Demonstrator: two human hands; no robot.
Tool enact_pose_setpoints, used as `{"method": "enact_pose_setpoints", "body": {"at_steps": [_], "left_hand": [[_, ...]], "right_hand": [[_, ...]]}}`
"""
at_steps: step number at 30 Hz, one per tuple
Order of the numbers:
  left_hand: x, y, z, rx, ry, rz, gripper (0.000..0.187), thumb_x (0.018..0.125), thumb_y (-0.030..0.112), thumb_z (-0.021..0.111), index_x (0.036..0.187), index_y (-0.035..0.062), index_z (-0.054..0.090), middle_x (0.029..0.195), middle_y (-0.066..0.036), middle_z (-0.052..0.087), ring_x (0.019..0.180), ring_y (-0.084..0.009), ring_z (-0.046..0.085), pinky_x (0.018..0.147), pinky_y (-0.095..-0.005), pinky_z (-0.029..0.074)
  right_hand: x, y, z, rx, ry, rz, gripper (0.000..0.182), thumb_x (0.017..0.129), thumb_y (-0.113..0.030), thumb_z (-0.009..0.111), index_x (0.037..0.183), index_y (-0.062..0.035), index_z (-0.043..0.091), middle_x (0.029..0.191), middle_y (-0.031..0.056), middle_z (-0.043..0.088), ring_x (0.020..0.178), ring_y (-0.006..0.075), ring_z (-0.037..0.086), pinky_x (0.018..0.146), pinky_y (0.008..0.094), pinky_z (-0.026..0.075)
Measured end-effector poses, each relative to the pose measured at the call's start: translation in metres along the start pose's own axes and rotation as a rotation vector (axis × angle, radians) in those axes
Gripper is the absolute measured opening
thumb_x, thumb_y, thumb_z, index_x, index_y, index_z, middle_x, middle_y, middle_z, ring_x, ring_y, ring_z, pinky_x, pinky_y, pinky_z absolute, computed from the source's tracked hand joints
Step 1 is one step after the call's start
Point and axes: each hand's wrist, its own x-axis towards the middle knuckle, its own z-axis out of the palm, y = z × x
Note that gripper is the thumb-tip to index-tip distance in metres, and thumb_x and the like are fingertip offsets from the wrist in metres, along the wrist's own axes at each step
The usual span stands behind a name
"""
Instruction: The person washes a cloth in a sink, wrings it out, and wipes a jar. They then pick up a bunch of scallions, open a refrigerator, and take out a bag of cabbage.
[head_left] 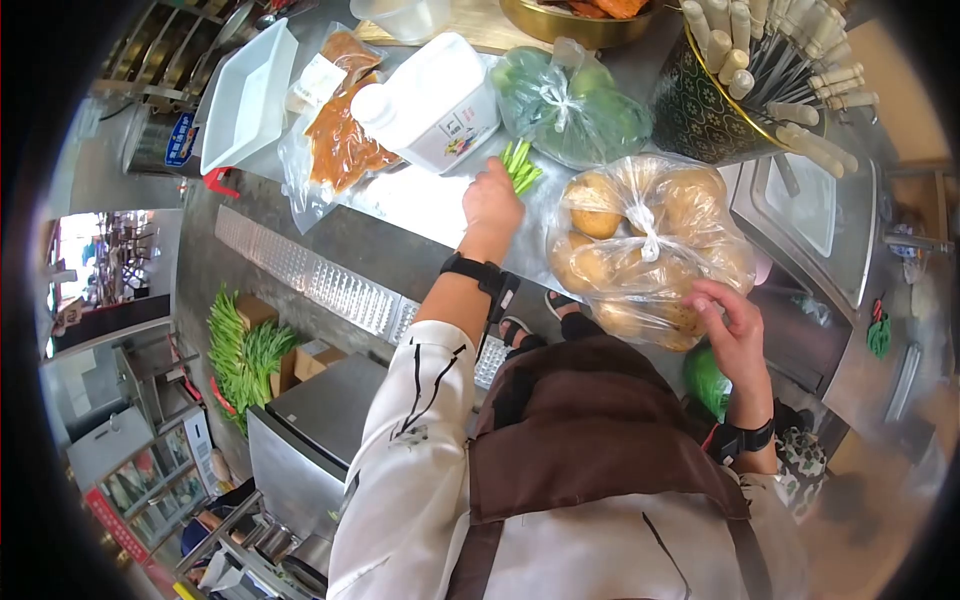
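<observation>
My left hand [492, 198] is closed at the near end of a small bunch of slim green vegetable pieces [519, 167], which stick out past its fingers over the metal counter. To its right lies a clear plastic bag of potatoes [655, 215], knotted in the middle. At that bag's near right edge is my right hand [732, 325], its fingers apart and the fingertips right at the plastic. A white jug [440, 105] lies just beyond my left hand, beside a knotted bag of green vegetables [570, 100].
Sealed bags of reddish-orange food [350, 130] and a white tray [250, 95] are on the left. A patterned bin of wooden-handled skewers [715, 110] stands at the back right, near a sink [855, 220]. Leafy greens [245, 345] are on the floor.
</observation>
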Motion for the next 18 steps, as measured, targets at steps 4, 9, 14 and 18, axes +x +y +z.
{"method": "enact_pose_setpoints", "body": {"at_steps": [4,9,14,18], "left_hand": [[-0.004,-0.011,-0.009,-0.180,0.019,0.006,0.044,0.067,0.008,0.063,0.105,0.0005,0.041,0.097,-0.020,0.059,0.084,-0.0348,0.061,0.072,-0.0372,0.049],[-0.023,-0.038,-0.012,-0.992,-0.118,0.071,0.042,0.066,0.008,0.063,0.104,-0.0014,0.049,0.090,-0.014,0.061,0.078,-0.0271,0.061,0.070,-0.0337,0.049],[-0.065,-0.058,-0.013,-1.844,-0.485,-0.120,0.036,0.068,0.000,0.057,0.104,-0.0006,0.051,0.086,-0.011,0.056,0.078,-0.0227,0.059,0.071,-0.0343,0.051],[-0.094,-0.055,-0.011,-2.257,-0.361,-0.141,0.045,0.069,-0.001,0.053,0.113,0.0009,0.042,0.088,-0.013,0.054,0.079,-0.0257,0.059,0.078,-0.0427,0.051]], "right_hand": [[0.005,0.002,-0.001,0.039,-0.010,0.028,0.019,0.085,-0.007,0.057,0.103,0.0015,0.059,0.084,0.0093,0.066,0.078,0.0144,0.061,0.074,0.0265,0.046],[0.019,-0.002,-0.008,0.049,-0.062,-0.015,0.020,0.085,-0.006,0.056,0.103,0.0013,0.059,0.085,0.0095,0.065,0.081,0.0152,0.061,0.075,0.0270,0.046],[0.041,-0.011,0.010,0.093,-0.223,-0.127,0.020,0.085,-0.006,0.056,0.103,0.0008,0.059,0.084,0.0096,0.065,0.082,0.0162,0.062,0.075,0.0273,0.047],[0.053,-0.030,0.044,0.157,-0.386,-0.162,0.020,0.085,-0.006,0.056,0.103,0.0000,0.059,0.088,0.0104,0.065,0.082,0.0163,0.061,0.074,0.0275,0.047]]}}
